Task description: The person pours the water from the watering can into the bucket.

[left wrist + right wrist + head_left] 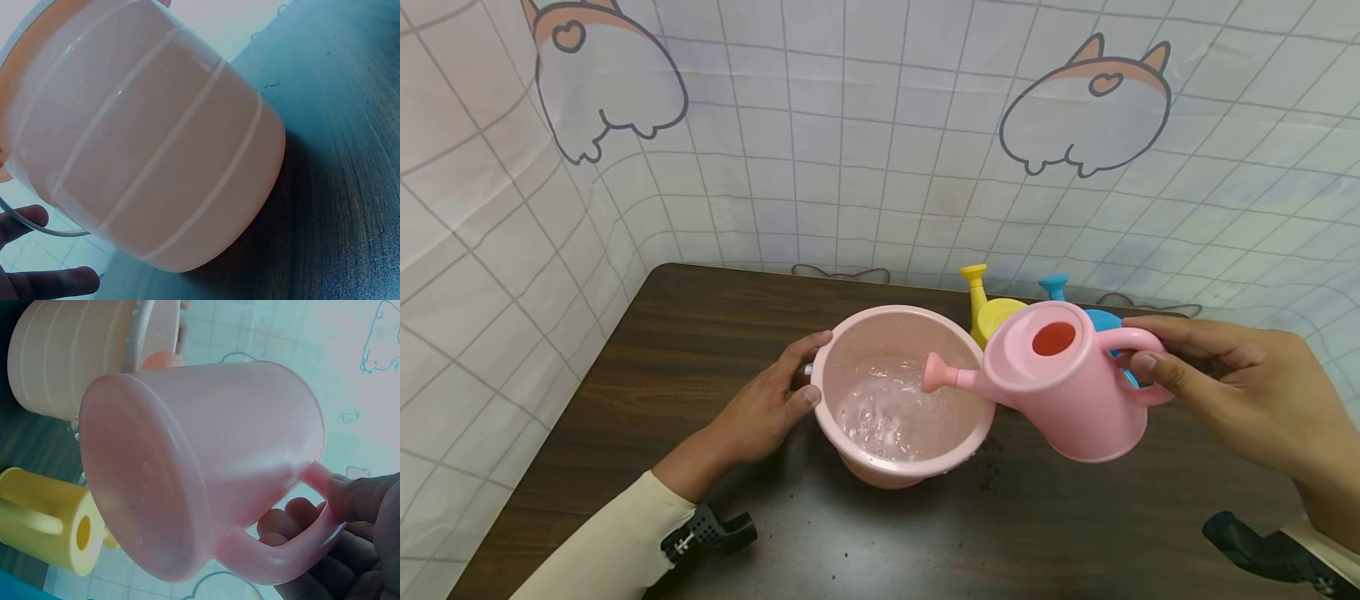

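Note:
A pink bucket [865, 462] [150, 150] [62, 356] stands on the dark wooden table [700, 333], with water in its bottom. My left hand [775, 400] grips its left wall, thumb at the rim and fingers curled round the far side; fingertips [56, 281] show beside a thin wire handle. My right hand [1225, 383] [356, 531] holds a pink watering can [1067, 383] [206, 462] by its handle. The can is tilted left in the air, its spout [943, 375] over the bucket's inside.
A yellow watering can [988, 308] [50, 525] and a blue one [1097, 321] stand behind the pink can near the back wall. A white grid-patterned curtain with cartoon prints [1075, 108] closes off the back and left. Dark specks [988, 471] lie by the bucket.

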A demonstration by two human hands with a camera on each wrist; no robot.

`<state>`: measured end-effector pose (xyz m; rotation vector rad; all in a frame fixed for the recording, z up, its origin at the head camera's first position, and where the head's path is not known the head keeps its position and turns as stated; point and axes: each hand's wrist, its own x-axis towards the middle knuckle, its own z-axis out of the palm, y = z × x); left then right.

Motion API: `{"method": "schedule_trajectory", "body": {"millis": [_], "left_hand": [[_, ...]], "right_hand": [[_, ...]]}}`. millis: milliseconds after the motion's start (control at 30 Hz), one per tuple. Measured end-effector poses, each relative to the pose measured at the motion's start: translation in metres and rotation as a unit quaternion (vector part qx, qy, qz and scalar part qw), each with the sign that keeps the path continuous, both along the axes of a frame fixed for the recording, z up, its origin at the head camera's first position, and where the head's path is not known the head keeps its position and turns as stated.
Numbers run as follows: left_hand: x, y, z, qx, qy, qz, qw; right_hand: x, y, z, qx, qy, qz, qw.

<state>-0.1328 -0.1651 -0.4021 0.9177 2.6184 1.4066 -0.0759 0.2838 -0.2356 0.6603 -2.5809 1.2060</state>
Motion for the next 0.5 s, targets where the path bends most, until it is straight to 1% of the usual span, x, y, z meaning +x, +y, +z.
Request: {"method": "schedule_trajectory", "body": {"millis": [333, 500], "left_hand": [[0.0, -0.0002, -0.0017, -0.009, 0.001, 0.006, 0.9999], [0.0001, 0.0003, -0.0003, -0.007, -0.003, 0.006, 1.0]], "right_hand": [[-0.0001, -0.0014, 0.0001, 0.001, -0.002, -0.013, 1.0], [-0.0009, -0.0011, -0.0004, 0.0, 0.003, -0.01, 1.0]]}}
